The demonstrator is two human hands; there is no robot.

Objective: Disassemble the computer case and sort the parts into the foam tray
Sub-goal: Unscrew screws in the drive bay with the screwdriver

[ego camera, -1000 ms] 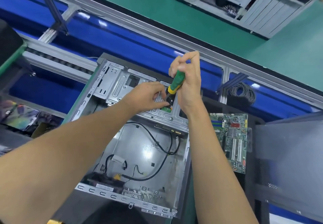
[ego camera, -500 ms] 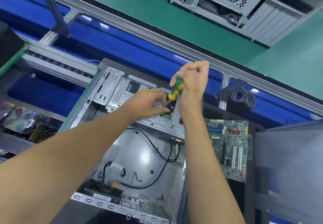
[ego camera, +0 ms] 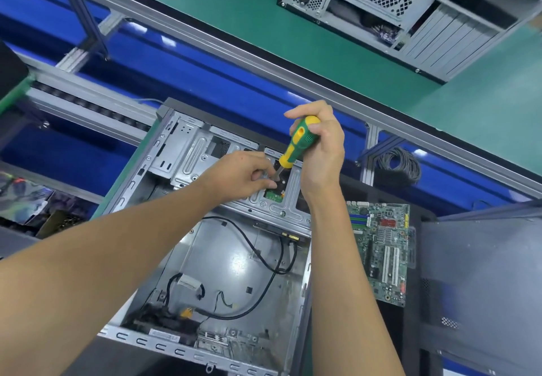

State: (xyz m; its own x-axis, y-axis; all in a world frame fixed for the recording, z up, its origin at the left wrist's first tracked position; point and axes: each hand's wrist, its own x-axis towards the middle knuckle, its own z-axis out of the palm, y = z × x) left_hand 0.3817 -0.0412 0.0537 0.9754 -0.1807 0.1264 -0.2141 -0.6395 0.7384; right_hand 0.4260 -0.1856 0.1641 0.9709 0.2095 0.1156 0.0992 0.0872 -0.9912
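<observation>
An open grey computer case lies on its side in front of me, black cables loose on its floor. My right hand grips a green and yellow screwdriver, tip angled down onto the drive cage at the case's far end. My left hand pinches the screwdriver's metal shaft near the tip, just above a small green board seen through a cage opening. A removed green motherboard lies on a black foam tray right of the case.
A second computer case stands on the green surface at the back right. A blue conveyor with aluminium rails runs behind the case. A coil of black cable hangs near the rail. A dark side panel lies at right.
My right hand has shifted its hold on the screwdriver handle, which now tilts more to the right. My left hand stays at the tip. The view has moved slightly.
</observation>
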